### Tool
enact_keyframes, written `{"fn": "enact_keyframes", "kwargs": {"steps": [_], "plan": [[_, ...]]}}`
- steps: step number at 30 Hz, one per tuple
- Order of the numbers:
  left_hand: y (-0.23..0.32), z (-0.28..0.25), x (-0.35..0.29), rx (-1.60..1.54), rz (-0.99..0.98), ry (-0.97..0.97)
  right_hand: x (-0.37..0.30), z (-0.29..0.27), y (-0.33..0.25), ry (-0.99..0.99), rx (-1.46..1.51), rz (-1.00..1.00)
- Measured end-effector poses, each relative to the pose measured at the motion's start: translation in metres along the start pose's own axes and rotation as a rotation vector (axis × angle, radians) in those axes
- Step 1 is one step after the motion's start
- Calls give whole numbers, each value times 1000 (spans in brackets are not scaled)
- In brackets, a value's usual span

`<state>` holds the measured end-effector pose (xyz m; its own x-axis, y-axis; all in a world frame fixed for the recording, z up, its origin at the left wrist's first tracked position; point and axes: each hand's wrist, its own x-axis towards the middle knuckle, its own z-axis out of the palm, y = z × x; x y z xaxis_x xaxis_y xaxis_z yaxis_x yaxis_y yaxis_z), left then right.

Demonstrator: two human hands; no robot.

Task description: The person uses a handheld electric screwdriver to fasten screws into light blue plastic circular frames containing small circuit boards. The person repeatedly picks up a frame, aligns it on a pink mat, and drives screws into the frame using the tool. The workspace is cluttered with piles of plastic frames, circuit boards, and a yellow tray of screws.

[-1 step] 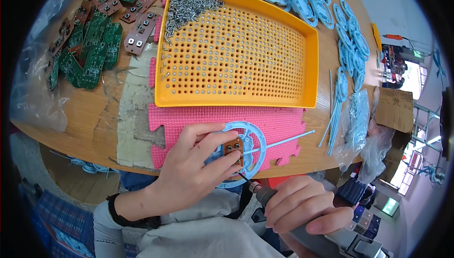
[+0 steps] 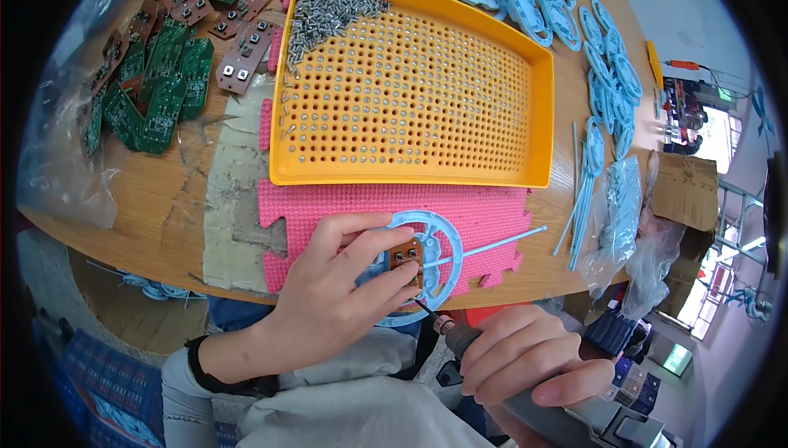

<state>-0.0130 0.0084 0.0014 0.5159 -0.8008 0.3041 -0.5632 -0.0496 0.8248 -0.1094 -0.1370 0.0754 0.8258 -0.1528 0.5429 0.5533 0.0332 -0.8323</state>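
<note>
A small brown circuit board (image 2: 405, 253) with black push buttons lies inside a light blue round plastic frame (image 2: 451, 243) at the front of the table. My left hand (image 2: 328, 288) holds the board down in the frame, its fingertips on the board and on the frame's upper rim. Gripped in my right hand (image 2: 533, 358) is a grey electric screwdriver (image 2: 462, 339). Its thin dark bit points up and left, reaching the frame's lower side beside my left fingertips. What the bit touches is too small to tell. A thin blue rod (image 2: 505, 242) extends right from the frame.
Beyond the pink foam mat (image 2: 328, 199) stands a yellow perforated tray (image 2: 410, 176) with loose screws (image 2: 324, 17) heaped in its far left corner. Green and brown circuit boards (image 2: 168, 79) pile up at left. Blue plastic parts (image 2: 529, 5) and bagged blue rods (image 2: 621, 202) lie right.
</note>
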Motion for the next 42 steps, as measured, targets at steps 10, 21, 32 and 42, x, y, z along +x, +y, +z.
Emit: {"fn": "enact_keyframes", "kwargs": {"steps": [10,21,32,42], "plan": [[0,1,0,26,20,0,-1,-4,1,-221,-132,1],[-1,0,2,3,2,-14,20,-17,19,-263,231,23],[0,-4,5,15,25,-45,68,-97,28,299,-227,-285],[-1,-5,5,11,7,-38,73,-114,64,390,-352,-153]]}}
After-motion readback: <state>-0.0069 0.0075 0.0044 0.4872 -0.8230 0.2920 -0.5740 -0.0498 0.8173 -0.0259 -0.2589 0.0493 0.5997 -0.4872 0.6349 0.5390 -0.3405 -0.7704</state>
